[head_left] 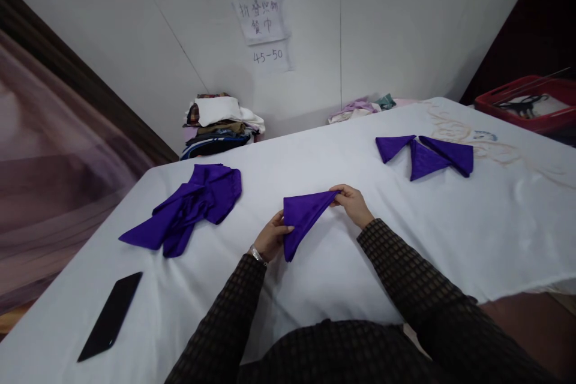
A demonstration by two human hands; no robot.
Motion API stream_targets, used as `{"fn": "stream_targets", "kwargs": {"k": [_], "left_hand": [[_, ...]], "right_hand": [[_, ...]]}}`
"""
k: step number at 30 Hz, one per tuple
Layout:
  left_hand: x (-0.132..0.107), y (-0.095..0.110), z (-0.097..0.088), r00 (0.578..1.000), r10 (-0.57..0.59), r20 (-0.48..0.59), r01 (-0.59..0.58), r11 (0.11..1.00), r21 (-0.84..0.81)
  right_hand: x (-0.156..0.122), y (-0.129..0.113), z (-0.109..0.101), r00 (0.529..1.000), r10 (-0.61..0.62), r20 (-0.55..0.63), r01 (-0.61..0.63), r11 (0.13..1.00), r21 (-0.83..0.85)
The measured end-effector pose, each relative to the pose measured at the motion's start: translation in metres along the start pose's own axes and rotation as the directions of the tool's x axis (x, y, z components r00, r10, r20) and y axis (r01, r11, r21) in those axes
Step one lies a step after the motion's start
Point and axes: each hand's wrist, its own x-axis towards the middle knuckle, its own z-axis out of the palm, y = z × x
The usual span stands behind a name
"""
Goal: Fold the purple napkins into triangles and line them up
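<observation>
A purple cloth napkin, folded into a triangle, lies on the white-covered table straight in front of me. My left hand pinches its left edge, thumb on top. My right hand pinches its far right corner. Both sleeves are dark and checked, and a watch sits on my left wrist.
A loose heap of purple napkins lies to the left. Three folded purple triangles sit at the far right. A black phone rests near the front left edge. Stacked clothes stand by the wall; a red bin is at far right.
</observation>
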Motion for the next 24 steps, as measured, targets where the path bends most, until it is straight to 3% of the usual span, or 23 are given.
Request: {"fn": "stream_targets", "kwargs": {"k": [15, 24], "left_hand": [[-0.010, 0.001, 0.012, 0.983, 0.124, 0.139, -0.126, 0.992, 0.011], [-0.017, 0.001, 0.012, 0.978, 0.177, 0.108, -0.180, 0.984, 0.016]], "right_hand": [[0.001, 0.000, -0.001, 0.997, 0.080, 0.006, -0.080, 0.989, 0.125], [0.000, 0.000, -0.003, 0.990, 0.032, 0.141, -0.034, 0.999, 0.016]]}}
